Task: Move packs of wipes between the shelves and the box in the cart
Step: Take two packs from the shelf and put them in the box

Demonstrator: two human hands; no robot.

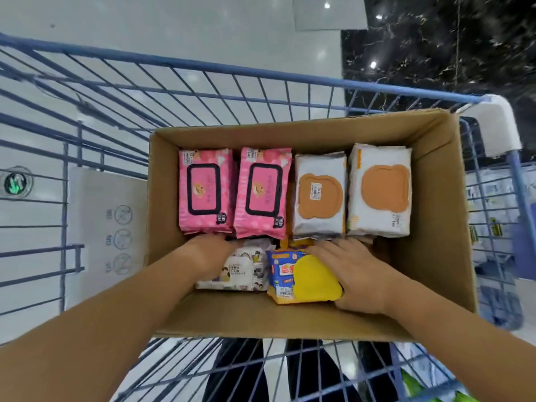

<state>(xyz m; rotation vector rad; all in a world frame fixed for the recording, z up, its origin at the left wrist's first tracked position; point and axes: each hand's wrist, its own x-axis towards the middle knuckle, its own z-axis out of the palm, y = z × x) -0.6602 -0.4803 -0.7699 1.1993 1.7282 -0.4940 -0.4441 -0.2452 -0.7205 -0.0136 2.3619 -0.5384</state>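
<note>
An open cardboard box sits in a blue wire cart. Along its far side stand two pink wipe packs and two white packs with orange lids. Nearer me lie a white pack with small pictures and a blue pack with a yellow lid. My left hand reaches down onto the white picture pack, fingers hidden behind it. My right hand wraps the right side of the yellow-lidded pack.
The cart's white plastic corner is at the right. A white panel with printed symbols lines the cart's left side. Glossy pale floor shows beyond, and dark marble floor at the far right. Shelf goods show faintly at the right edge.
</note>
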